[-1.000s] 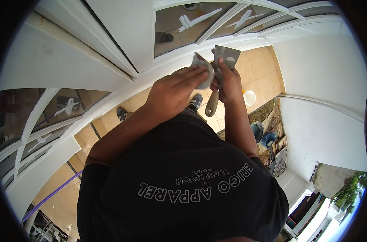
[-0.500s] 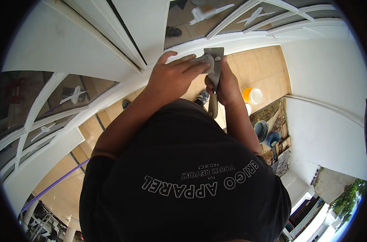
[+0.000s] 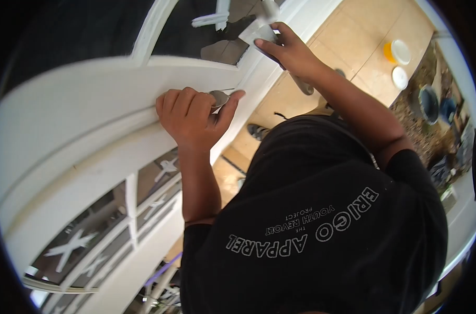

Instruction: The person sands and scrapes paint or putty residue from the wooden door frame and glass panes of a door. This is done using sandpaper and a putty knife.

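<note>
My left hand (image 3: 188, 112) is in front of the white door panel, fingers curled and thumb stretched out to the right. Between thumb and fingers shows a small grey, rounded, flat piece (image 3: 219, 98), mostly covered by the hand. Farther up and right, my right hand (image 3: 295, 55) grips a putty knife (image 3: 304, 85). Its brownish handle sticks out below the palm, and its pale, smeared-looking blade (image 3: 257, 34) points up toward the white frame beside the dark glass (image 3: 198, 39).
White strips (image 3: 70, 250) mark several panes in crosses. A yellow-and-white bucket (image 3: 399, 52) and a white lid or tub (image 3: 400, 78) stand on the tiled floor (image 3: 348, 42). Past them, a dark bucket (image 3: 428, 104) sits on bare soil.
My hands have moved apart: the left went down and left to the panel, the right up with the putty knife to the frame. The view has turned toward the left-hand panel.
</note>
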The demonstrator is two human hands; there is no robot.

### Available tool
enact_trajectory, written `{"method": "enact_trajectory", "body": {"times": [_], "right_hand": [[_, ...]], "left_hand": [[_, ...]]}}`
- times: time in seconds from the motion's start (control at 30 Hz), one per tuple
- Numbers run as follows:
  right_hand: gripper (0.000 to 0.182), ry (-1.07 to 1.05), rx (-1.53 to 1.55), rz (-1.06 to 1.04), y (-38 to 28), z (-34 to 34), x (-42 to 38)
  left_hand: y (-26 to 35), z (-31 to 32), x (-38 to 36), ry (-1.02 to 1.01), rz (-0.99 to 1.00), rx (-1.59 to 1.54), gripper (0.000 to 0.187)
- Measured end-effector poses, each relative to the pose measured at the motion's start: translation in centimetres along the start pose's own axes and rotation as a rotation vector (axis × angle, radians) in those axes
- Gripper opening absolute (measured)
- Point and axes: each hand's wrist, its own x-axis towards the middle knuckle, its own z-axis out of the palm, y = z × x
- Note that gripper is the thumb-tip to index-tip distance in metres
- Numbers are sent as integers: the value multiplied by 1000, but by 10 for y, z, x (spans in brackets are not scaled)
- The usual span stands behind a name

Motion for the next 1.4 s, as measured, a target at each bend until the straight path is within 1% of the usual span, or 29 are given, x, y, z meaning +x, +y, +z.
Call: {"method": "enact_trajectory", "body": {"times": [0.03, 0.07, 0.1, 0.13, 0.17, 0.2, 0.27, 0.3, 0.33, 0.47, 0.53, 0.67, 0.73, 0.83, 1.0, 1.27, 1.37, 1.4], "right_hand": [[63, 64, 47, -136, 11, 11, 11], [66, 134, 81, -276, 17, 19, 20], [60, 117, 78, -265, 14, 22, 25], [60, 142, 113, -260, 17, 27, 30], [58, 174, 110, -298, 21, 33, 36], [56, 201, 101, -332, 23, 37, 39], [56, 224, 92, -326, 29, 44, 44], [47, 205, 77, -291, 28, 45, 43], [39, 180, 60, -254, 28, 47, 43], [38, 164, 118, -238, 35, 54, 44], [54, 238, 140, -390, 38, 56, 47], [54, 247, 154, -379, 35, 54, 43], [53, 271, 140, -433, 36, 56, 43], [53, 264, 121, -400, 32, 53, 36], [52, 248, 114, -419, 37, 56, 41], [52, 216, 129, -438, 38, 61, 49], [50, 203, 157, -450, 40, 59, 49], [42, 183, 145, -413, 34, 55, 46]], "left_hand": [[-3, 5, 3, -28, 21, 75, 33], [-7, 13, 6, -62, 74, 65, 33], [-11, 23, 8, -22, 80, 118, 29], [-14, 32, 8, 25, 78, 171, 25], [-16, 38, 7, 8, 80, 231, 15], [-16, 42, 6, -8, 104, 227, 15], [-19, 48, 1, -49, 114, 377, 17], [-21, 51, 0, -59, 130, 401, 22], [-22, 52, 0, -79, 132, 403, 22], [-19, 54, -1, -158, 159, 505, 20], [-19, 58, -2, -176, 169, 555, 19], [-19, 58, -7, -175, 176, 570, 17], [-18, 59, -7, -193, 174, 582, 17], [-13, 57, -2, -193, 180, 564, 19], [-15, 57, 4, -273, 195, 441, 20], [-19, 61, 6, -251, 201, 466, 17], [-17, 61, 10, -250, 206, 476, 17], [-15, 59, 11, -256, 220, 497, 17]]}}
